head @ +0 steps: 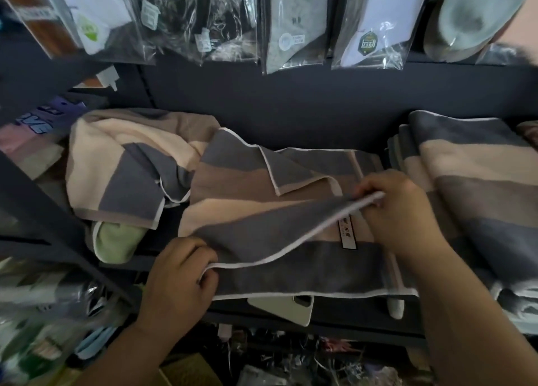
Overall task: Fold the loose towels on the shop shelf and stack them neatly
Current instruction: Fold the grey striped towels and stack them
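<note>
My left hand (180,272) and right hand (398,208) both pinched the striped towel (256,234) by its white hem; a folded stack (480,164) lay just beside at three o'clock.

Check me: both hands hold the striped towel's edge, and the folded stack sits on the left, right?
Not quite. The head view shows the left hand and right hand pinching the striped towel by its edge, but the folded stack sits on the right; a crumpled towel lies left.

Dark shelf (334,117) bears striped towels (291,211), phone (286,308)
</note>
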{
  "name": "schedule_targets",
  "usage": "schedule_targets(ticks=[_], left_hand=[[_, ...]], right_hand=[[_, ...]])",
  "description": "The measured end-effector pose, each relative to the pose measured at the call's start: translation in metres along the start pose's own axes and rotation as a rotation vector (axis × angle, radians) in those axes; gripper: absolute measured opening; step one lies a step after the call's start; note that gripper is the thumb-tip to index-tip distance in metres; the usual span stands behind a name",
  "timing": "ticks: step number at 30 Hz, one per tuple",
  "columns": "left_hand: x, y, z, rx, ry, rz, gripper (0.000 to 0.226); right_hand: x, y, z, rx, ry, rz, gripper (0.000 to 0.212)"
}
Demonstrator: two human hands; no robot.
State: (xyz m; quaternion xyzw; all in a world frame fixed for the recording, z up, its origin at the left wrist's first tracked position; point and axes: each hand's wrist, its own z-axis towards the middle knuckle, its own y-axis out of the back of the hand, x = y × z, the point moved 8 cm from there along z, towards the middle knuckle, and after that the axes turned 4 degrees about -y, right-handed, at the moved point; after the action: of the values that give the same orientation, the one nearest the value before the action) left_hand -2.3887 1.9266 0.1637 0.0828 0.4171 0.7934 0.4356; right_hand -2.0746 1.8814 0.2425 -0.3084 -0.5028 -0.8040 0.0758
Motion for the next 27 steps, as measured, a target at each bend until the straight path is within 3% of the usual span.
schedule_targets(ticks=[4, 6, 8, 12, 14, 17, 19, 20, 23, 27], left_hand=[[0.009, 0.019, 0.0, 0.031, -0.003, -0.068, 0.019], [0.012, 0.02, -0.002, 0.13, -0.03, -0.116, 0.014], [0.017, 0.011, -0.009, 0.313, -0.058, -0.156, 0.01], [0.029, -0.01, -0.022, 0.596, -0.079, -0.136, 0.027], [0.032, -0.007, -0.02, 0.605, -0.041, -0.148, 0.024], [0.027, 0.009, 0.004, 0.465, 0.02, -0.239, 0.023], [0.025, 0.016, 0.03, 0.305, 0.014, -0.198, 0.022], [0.026, 0.016, 0.043, 0.24, 0.014, -0.149, 0.024], [0.037, -0.005, 0.073, 0.199, 0.079, 0.016, 0.038], [0.047, -0.047, 0.094, 0.377, 0.159, 0.187, 0.066]], right_hand=[[-0.016, 0.03, -0.026, -0.062, -0.04, -0.027, 0.032], [-0.023, 0.025, -0.039, -0.078, -0.021, -0.11, 0.037], [-0.036, 0.01, -0.05, 0.01, -0.083, -0.205, 0.039], [-0.044, -0.027, -0.07, 0.367, -0.139, -0.376, 0.028], [-0.036, -0.029, -0.073, 0.49, -0.104, -0.422, 0.032], [-0.011, -0.02, -0.077, 0.709, -0.047, -0.49, 0.078], [0.017, -0.013, -0.065, 0.648, 0.0, -0.379, 0.092], [0.029, -0.013, -0.054, 0.555, 0.046, -0.326, 0.09], [0.038, -0.039, -0.011, 0.393, 0.106, -0.345, 0.05], [0.006, -0.098, 0.031, 0.47, 0.08, -0.554, 0.039]])
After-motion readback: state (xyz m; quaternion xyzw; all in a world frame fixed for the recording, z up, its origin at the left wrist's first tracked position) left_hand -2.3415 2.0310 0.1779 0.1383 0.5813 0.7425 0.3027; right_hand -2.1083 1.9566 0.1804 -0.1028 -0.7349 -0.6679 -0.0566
